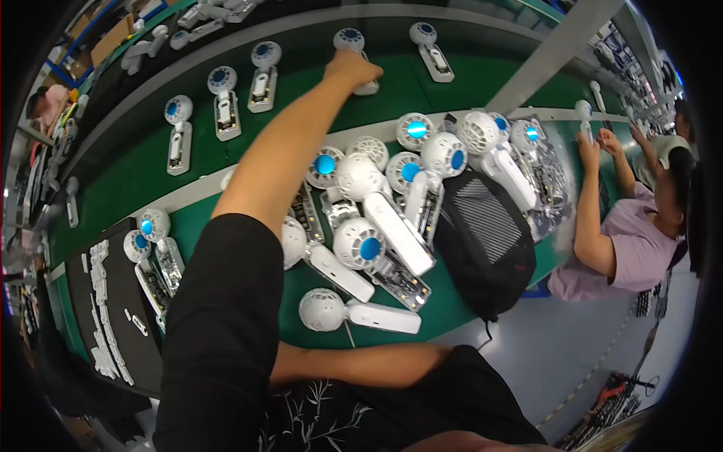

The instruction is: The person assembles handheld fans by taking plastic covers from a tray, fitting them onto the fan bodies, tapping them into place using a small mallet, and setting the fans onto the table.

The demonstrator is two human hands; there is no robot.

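Fingers of the left hand (352, 70) are lying bent over the neck of a blue-centred white fan (349, 39) on the green belt (305, 64), their tips hiding, so I cannot tell whether they are gripping it. The right hand is hiding behind the black left sleeve (226, 301), its fingers impossible to judge, while a black bag (486, 226) beside the heaped fans (358, 177) is bearing a reddish mark too small to read.

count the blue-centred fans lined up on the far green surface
5: three fans left of the forearm, one partly under the left hand, one to its right; the metal post may hide more.
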